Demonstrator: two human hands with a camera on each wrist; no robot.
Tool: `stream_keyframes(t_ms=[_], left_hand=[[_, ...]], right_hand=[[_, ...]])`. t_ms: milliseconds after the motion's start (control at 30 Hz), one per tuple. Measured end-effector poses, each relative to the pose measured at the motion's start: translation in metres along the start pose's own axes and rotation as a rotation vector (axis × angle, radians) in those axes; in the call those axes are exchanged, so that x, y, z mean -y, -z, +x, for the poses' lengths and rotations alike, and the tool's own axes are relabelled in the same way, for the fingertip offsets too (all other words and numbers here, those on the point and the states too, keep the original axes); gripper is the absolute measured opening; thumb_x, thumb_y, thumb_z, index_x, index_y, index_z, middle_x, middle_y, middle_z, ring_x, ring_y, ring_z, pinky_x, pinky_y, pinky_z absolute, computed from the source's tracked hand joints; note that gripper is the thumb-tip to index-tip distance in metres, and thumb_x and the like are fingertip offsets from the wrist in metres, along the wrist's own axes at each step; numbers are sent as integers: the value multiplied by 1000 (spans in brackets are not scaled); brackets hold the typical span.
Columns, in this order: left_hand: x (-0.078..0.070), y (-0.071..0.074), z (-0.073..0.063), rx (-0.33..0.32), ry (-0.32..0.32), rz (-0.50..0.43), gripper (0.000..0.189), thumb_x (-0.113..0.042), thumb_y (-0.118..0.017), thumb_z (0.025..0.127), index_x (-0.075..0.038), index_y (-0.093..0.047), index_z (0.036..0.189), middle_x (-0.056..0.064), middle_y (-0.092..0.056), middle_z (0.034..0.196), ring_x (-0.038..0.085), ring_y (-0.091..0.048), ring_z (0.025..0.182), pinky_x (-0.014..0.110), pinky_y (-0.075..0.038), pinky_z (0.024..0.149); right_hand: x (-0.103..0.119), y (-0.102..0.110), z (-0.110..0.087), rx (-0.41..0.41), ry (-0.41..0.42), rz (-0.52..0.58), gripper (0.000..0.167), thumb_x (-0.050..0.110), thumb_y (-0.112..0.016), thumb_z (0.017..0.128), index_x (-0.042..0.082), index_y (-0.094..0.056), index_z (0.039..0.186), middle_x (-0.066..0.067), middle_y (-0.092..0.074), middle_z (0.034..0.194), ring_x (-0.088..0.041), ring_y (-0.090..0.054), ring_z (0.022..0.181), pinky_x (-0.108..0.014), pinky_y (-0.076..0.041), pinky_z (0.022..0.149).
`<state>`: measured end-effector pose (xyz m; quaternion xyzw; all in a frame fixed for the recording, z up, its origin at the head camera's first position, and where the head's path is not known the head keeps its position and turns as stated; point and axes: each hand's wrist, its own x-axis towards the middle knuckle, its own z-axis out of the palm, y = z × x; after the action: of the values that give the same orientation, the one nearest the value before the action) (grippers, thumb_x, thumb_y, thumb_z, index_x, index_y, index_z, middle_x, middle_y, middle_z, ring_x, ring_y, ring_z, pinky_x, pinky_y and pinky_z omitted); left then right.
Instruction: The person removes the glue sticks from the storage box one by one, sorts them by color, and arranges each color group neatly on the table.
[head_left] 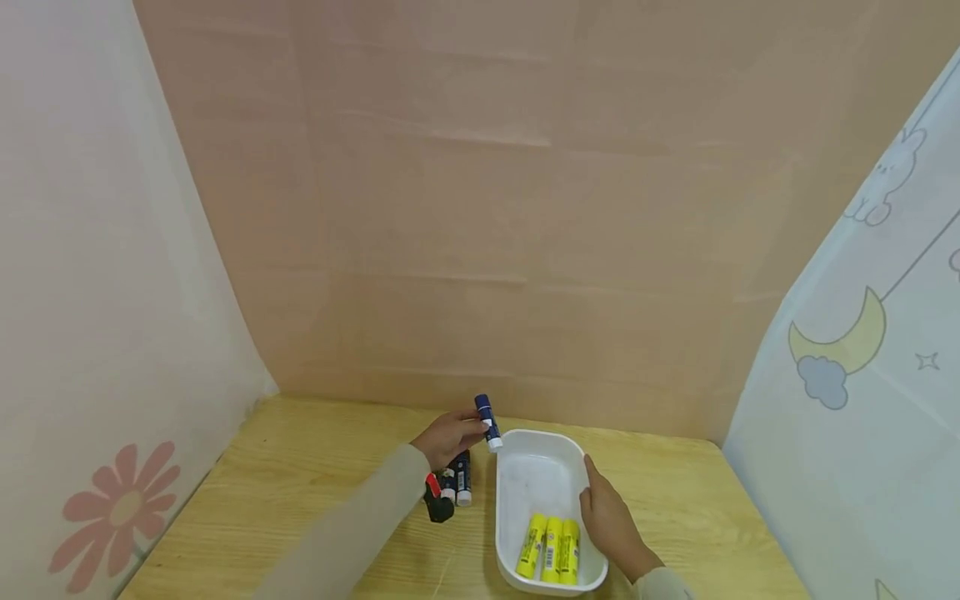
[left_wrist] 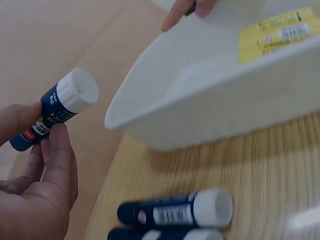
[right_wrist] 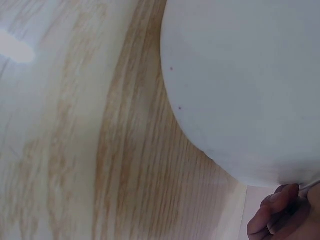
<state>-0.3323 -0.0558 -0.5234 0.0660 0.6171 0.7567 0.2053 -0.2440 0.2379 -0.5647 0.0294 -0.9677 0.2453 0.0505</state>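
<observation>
My left hand point(head_left: 452, 435) pinches a dark blue glue stick point(head_left: 488, 422) between thumb and fingers, just off the far-left rim of a white plastic tray point(head_left: 517, 479). In the left wrist view, the white end of this glue stick point(left_wrist: 77, 91) points toward the tray. My right hand point(head_left: 609, 518) grips the tray's right rim; in the right wrist view its fingers point(right_wrist: 272, 207) curl against the tray's outer side. Several yellow glue sticks point(head_left: 552, 550) lie side by side at the tray's near end.
More dark blue glue sticks point(head_left: 463, 479) lie on the wooden table point(head_left: 337, 475) left of the tray, partly hidden by my left hand and wrist. A brown sheet point(head_left: 487, 250) hangs behind the table. Printed white sheets stand at the left and right sides.
</observation>
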Motion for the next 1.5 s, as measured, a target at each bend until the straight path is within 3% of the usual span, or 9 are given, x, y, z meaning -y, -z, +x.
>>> stream_keyframes(t_ms=[467,733,833,1000,1233,1500], left_hand=[[6,79,-34,-126,104,75,54,-9,-63,95,8,-41,141,22,-56,129,30,-58,115,47,-40,105],[12,107,-50,-148,143,111,56,-6,-63,94,12,-38,140,23,-56,129,29,-59,112,49,-40,104],[13,109,-54,-181,171,143,55,-5,-67,91,11,-42,138,23,-58,126,30,-61,109,49,-44,101],[17,109,-59,-207,216,351,54,-12,-72,88,8,-50,134,21,-62,122,32,-62,107,53,-42,101],[18,102,-67,-181,242,543,53,-15,-75,85,8,-55,128,19,-65,115,32,-63,104,55,-41,100],[18,92,-62,-224,297,696,42,-14,-77,82,4,-63,118,13,-65,109,29,-61,99,53,-43,98]], right_hand=[[-3,2,-1,-22,18,-4,54,8,-41,100,-8,-26,149,-29,-41,143,-45,-42,129,-56,-35,105],[-3,4,0,23,-12,13,55,9,-39,101,-6,-22,150,-28,-38,146,-44,-39,132,-56,-34,106],[-3,4,0,23,-16,14,55,9,-39,101,-6,-21,150,-28,-38,146,-44,-39,132,-56,-34,106],[-4,4,0,23,-10,13,55,9,-39,101,-6,-21,150,-28,-37,147,-44,-38,133,-56,-33,107],[-1,1,-1,25,-1,4,54,9,-38,101,-7,-21,150,-27,-36,148,-43,-38,133,-55,-33,107],[0,1,-1,16,-3,-1,54,10,-38,101,-6,-21,150,-27,-37,148,-43,-38,133,-55,-33,107]])
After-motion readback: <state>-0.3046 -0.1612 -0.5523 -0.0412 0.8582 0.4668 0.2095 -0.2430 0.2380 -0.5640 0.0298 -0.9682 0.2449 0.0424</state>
